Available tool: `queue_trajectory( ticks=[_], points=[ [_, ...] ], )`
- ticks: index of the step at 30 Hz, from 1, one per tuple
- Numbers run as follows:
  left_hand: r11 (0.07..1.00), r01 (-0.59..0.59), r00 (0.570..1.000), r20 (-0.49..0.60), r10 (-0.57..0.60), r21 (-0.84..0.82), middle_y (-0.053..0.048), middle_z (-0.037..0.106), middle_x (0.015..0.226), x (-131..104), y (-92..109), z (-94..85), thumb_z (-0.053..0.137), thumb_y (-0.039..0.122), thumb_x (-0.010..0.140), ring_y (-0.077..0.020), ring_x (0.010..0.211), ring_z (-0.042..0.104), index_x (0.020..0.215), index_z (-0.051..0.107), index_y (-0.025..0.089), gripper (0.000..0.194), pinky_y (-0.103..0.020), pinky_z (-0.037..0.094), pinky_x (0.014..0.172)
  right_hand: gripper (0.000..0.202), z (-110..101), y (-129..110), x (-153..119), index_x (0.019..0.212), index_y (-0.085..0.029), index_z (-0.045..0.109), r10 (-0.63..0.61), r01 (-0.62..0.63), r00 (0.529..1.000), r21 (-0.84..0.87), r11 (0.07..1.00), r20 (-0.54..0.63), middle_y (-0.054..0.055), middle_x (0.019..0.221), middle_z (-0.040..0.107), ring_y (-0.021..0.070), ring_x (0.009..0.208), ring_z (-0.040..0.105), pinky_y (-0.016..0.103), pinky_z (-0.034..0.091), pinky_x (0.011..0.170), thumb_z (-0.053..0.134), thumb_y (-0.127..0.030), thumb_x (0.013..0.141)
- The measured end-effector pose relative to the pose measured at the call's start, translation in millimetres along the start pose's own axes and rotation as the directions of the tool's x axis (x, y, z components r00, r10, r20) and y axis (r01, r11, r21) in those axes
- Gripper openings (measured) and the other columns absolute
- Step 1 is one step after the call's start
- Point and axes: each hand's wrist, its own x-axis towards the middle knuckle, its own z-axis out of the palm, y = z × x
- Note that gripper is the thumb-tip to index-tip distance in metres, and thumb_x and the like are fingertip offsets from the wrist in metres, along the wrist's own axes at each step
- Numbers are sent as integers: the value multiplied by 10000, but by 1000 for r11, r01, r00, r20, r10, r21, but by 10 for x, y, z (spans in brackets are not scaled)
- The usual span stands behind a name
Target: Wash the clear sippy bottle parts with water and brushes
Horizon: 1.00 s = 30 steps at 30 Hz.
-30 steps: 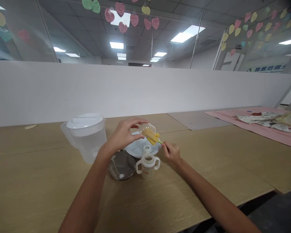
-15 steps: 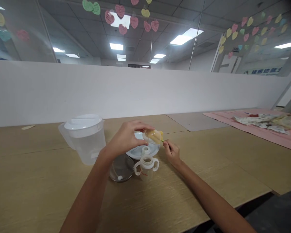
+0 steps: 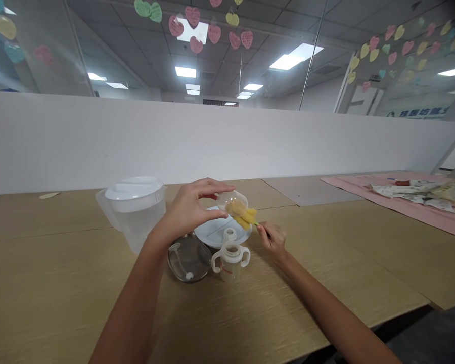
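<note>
My left hand (image 3: 197, 205) is closed on a clear dome-shaped cap (image 3: 227, 198), holding it tilted above a white plate (image 3: 205, 236). In my right hand (image 3: 273, 239) is the thin green handle of a yellow sponge brush (image 3: 246, 218). The brush's head sits partly inside the cap's mouth, with yellow showing through the clear wall. Just below stands a clear baby bottle (image 3: 231, 263), upright and uncapped, with two white handles. Behind its mouth is a small white ring-like part (image 3: 229, 233). To the left, a metal dish (image 3: 189, 260) holds a straw with a white end (image 3: 182, 263).
A lidded clear pitcher (image 3: 136, 212) stands left of my left forearm. A flat wooden piece (image 3: 49, 195) lies at the far left. On the right, a pink cloth (image 3: 349, 184) carries packets. A white partition (image 3: 212, 141) runs along the table's back.
The cap has moved slightly left and turned, and the yellow brush head now shows more outside its mouth. The straw in the metal dish has come into fuller view.
</note>
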Motion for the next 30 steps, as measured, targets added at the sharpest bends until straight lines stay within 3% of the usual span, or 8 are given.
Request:
queue_trajectory(
  ticks=[7,14,19,23,30],
  points=[
    [996,86,994,61,-88,40,-29,631,1050,2,-114,-17,723,247,620,-161,853,596,1092,619,251,483,-309,499,814,247,2,5,1,646,-155,568,-22,22,1000,-17,1000,-10,15,507,560,83,439,472,209,356,482,442,-189,856],
    [979,202,967,151,-206,40,-38,641,1055,-2,-161,9,748,303,584,-190,934,580,1073,629,221,510,-315,467,845,251,9,-5,-3,645,-152,575,12,-12,1000,-14,1000,-7,13,504,556,83,440,468,212,350,480,446,-199,855],
    [987,121,973,184,-138,101,-31,645,943,8,-146,40,744,295,596,-173,846,578,1032,652,231,450,-313,461,795,268,36,-20,-15,614,-155,560,88,-87,996,-35,996,29,-9,479,513,69,421,413,207,325,472,454,-203,855],
    [996,48,983,171,-61,75,-20,627,935,7,-143,83,748,295,596,-156,841,567,1014,657,247,430,-296,455,785,283,34,-27,-23,594,-157,543,59,-59,995,-10,998,78,-6,484,508,69,427,416,206,323,478,445,-198,857],
    [996,91,988,124,-91,3,-25,616,938,9,-161,109,765,257,568,-149,846,569,1009,658,230,455,-283,467,788,254,36,-19,-54,624,-161,549,-5,1,997,44,999,82,3,500,534,76,445,454,204,340,487,445,-197,853]
  ],
)
